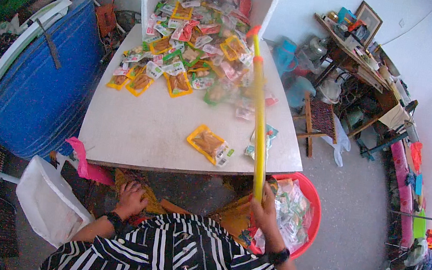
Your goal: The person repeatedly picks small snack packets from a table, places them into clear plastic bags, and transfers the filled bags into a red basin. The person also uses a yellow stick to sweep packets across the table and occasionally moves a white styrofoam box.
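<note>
Two hands: right hand fingers grip one yellow stick; left hand empty.

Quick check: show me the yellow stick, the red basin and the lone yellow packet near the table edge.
yellow stick (259, 113): head view, mid-shaft above the table.
red basin (316, 204): head view, right rim.
yellow packet (207, 143): head view, centre of the pouch.
right hand (265, 208): head view, knuckles gripping the stick's lower end.

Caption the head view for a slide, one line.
Right hand extends a yellow stick across the table toward heaped snack packets; left hand rests below the table.
</note>
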A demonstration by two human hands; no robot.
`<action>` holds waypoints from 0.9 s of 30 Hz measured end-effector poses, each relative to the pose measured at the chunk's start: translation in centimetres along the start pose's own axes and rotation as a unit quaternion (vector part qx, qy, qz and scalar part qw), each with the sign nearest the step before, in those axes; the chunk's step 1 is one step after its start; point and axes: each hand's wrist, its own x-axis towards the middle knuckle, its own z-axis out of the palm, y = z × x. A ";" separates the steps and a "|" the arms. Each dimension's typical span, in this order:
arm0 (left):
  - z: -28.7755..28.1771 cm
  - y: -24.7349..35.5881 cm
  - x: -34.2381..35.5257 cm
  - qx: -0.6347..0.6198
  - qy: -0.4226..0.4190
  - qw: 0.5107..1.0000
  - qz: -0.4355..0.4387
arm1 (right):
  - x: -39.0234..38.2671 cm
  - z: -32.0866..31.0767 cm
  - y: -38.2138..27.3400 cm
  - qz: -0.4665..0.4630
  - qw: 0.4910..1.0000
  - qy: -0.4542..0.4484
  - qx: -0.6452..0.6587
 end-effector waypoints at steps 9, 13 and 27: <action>-0.1 0.3 -0.5 -0.023 0.028 0.999 -0.023 | 15.7 3.6 -1.2 0.165 0.970 -0.048 0.173; 0.1 0.3 -0.6 -0.012 0.014 0.999 -0.032 | 15.2 6.3 0.4 0.130 0.980 -0.060 0.137; 1.5 -0.5 0.0 0.016 0.040 0.999 0.003 | 4.4 3.2 -0.1 0.187 0.954 -0.135 0.190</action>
